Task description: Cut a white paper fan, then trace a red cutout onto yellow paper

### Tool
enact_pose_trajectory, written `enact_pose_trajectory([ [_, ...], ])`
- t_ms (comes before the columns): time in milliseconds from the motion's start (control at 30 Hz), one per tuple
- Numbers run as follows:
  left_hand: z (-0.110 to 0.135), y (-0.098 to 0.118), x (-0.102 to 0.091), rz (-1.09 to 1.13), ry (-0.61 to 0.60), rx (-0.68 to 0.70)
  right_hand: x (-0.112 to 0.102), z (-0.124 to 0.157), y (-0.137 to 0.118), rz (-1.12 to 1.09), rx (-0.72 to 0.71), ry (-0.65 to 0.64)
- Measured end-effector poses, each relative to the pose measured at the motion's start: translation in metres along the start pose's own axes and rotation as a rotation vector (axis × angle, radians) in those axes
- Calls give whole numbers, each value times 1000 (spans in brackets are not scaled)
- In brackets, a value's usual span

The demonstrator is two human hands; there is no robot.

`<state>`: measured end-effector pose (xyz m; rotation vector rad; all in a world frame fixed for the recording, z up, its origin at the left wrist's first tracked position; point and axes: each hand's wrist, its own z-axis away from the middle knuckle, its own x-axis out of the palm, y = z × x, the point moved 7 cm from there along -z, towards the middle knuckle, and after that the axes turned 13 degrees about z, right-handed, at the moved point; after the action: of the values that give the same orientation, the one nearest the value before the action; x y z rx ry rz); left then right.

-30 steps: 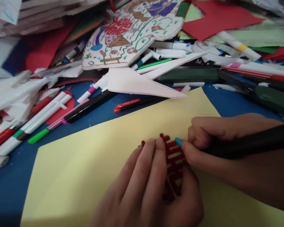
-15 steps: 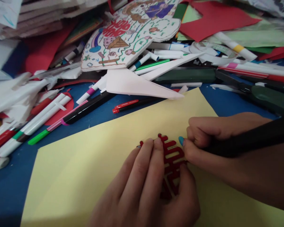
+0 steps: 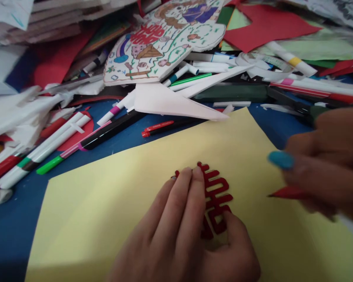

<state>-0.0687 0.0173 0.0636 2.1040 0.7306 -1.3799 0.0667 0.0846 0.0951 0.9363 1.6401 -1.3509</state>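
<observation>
A red paper cutout point(image 3: 217, 201) of a symmetrical, character-like shape lies on a sheet of yellow paper point(image 3: 91, 207). My left hand point(image 3: 179, 223) presses it down, its fingers stretched out flat over the left part and the thumb at its lower right edge. The cutout's left part is mostly hidden under those fingers. To the right, raised above the sheet and blurred, my right hand point(image 3: 326, 164) is closed around a red pen point(image 3: 291, 192). The pen's dark tip points left, apart from the cutout. One blue thumbnail shows on this hand.
Behind the sheet lie a white paper offcut point(image 3: 170, 102), a red-and-black pen point(image 3: 159, 127) and a black marker point(image 3: 111, 131). White markers point(image 3: 44, 150) are at left. A coloured drawing point(image 3: 153, 51), red paper point(image 3: 270, 25) and paper stacks crowd the back of the blue table point(image 3: 6, 227).
My right hand has lifted away from the cutout's right edge and moved right with the pen, uncovering that edge. My left hand stays on the cutout, its thumb slightly lower.
</observation>
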Motion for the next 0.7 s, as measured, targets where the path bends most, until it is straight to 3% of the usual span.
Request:
enact_pose_trajectory([
  [100, 3, 0, 2, -52, 4, 33, 17, -2, -23, -129, -109, -150],
  [200, 4, -1, 3, -78, 7, 37, 36, -6, -26, -188, -183, -250],
  [333, 4, -1, 3, -61, -6, 20, 40, -8, -20, -217, -223, -200],
  [533, 1, -1, 1, -12, -43, -85, 29, -12, -9, -297, -98, -91],
  [700, 1, -1, 2, 13, 39, -114, 24, -15, -2, -327, -72, -38],
])
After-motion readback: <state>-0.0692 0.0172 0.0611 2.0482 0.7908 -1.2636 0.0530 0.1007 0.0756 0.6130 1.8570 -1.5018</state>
